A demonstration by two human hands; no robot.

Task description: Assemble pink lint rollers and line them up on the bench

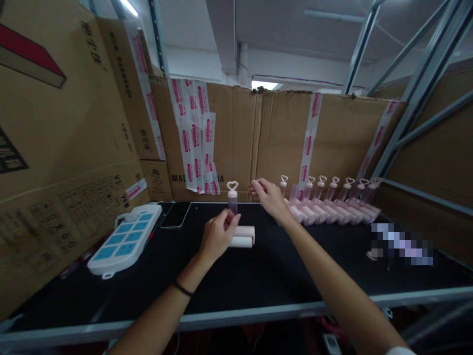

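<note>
My left hand (219, 234) is closed around the lower part of an upright clear tube with a pink heart-topped cap (232, 195). Beside those fingers a pale pink double-cylinder piece (244, 236) extends to the right, low over the black table; whether it joins the tube is hidden. My right hand (269, 197) is raised behind and to the right of the tube, apart from it. Its fingers are curled in, and I cannot make out anything between them. To its right, several similar heart-topped tubes (320, 190) stand in a row with pink pieces (325, 212) at their feet.
A white power strip with blue sockets (125, 239) and a dark phone (176, 215) lie on the left of the black table (281, 281). Cardboard walls (236, 128) enclose the back and left. A pixelated patch covers something at right. A metal edge (258, 315) runs along the front.
</note>
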